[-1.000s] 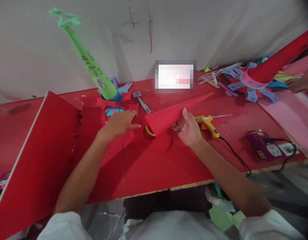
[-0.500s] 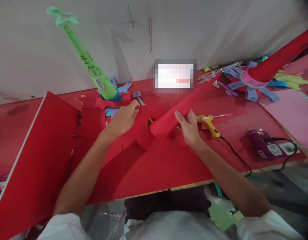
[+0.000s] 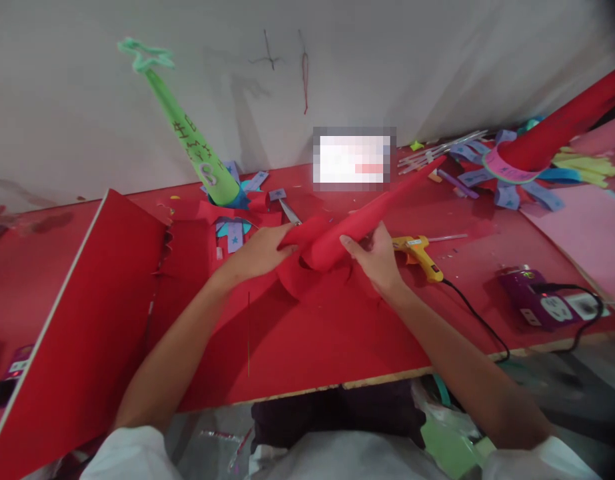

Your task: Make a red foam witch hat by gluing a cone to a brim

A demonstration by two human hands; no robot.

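Note:
A red paper cone [image 3: 360, 230] lies tilted over the table, its tip toward the back right and its wide end toward my left hand. My right hand [image 3: 380, 263] is closed around the cone's right side, thumb on top. With fingers and thumb, my left hand [image 3: 262, 252] pinches a red paper flap [image 3: 307, 232] by the cone's open end. More curved red paper [image 3: 300, 277] spreads under that end. Partly hidden scissors [image 3: 290, 212] lie just beyond my left hand. A yellow glue gun [image 3: 420, 257] with a clear stick rests right of my right hand.
A green paper cone hat [image 3: 202, 150] with a fuzzy star top stands at the back left. A red panel [image 3: 82, 320] rises at left. Another red cone hat [image 3: 562, 130] and pink sheets [image 3: 577, 230] lie right, near a purple power socket box [image 3: 532, 300] with a black cord.
My left hand has moved slightly right and down, and a red flap now rises in its fingers. The yellow edge at the cone's opening is now covered. The view has shifted slightly.

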